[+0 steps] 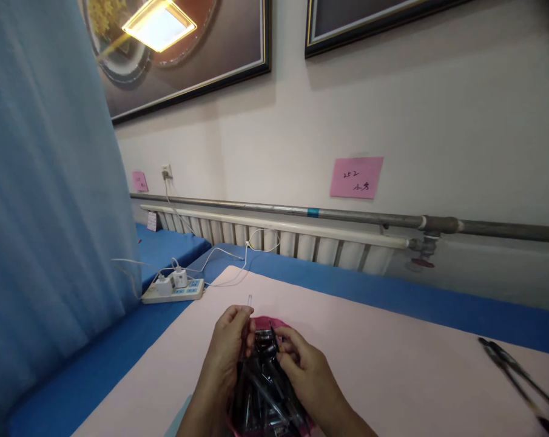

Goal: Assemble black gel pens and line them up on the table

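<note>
My left hand (235,335) is closed with fingers and thumb pinched on a slim clear tube (250,300), whose upper end sticks up past the fingertips. My right hand (305,367) pinches a thin dark pen-like stick (272,328) with its narrow tip pointing up. Both hands are over a bright pink container (274,320), apart from each other. Heaped inside it are many slender black and clear plastic pieces (267,388); their exact kind is hard to make out. The forearms hide parts of the container's sides.
A pale pink sheet (369,340) covers much of the blue surface (296,266). On the left lies a white power strip (174,291) with plugged-in chargers and cables. Long black-handled tools (515,370) lie at right. A blue curtain (51,182) hangs left; a radiator (296,243) runs behind.
</note>
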Motion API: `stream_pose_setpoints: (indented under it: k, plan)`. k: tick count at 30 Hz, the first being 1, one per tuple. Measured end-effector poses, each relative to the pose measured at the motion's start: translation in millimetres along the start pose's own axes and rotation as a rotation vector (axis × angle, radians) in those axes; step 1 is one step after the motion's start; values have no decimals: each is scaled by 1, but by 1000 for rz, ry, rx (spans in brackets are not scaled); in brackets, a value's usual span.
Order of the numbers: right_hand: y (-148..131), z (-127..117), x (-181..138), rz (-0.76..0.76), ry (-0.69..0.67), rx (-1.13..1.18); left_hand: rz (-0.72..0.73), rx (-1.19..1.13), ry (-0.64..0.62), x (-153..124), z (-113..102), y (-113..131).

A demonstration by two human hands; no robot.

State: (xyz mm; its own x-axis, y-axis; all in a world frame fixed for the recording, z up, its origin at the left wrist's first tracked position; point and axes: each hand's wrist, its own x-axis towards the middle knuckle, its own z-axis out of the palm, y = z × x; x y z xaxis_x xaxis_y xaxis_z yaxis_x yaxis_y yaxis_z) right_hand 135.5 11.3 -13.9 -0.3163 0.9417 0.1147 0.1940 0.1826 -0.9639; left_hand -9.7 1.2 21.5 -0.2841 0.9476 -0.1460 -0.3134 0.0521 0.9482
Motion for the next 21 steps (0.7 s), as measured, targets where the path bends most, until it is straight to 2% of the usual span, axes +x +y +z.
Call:
stream_pose_setpoints:
  k: [4, 6, 11, 17, 21]
  plan:
    - [-3, -5, 5, 97, 53, 341, -6, -12, -7, 0, 0, -1]
    - [-5, -9, 7, 132, 80, 434, -8, -21, -18, 0, -1, -1]
    - [-10, -17, 9, 170, 118, 451, -10, 0, -77, -1, -2, -2]
    - [-4, -17, 9, 204, 57, 460, -35, 28, -201, -7, 3, 1]
    - [-2, -18, 10, 219, 13, 517, -28, 91, -209, -10, 6, 3]
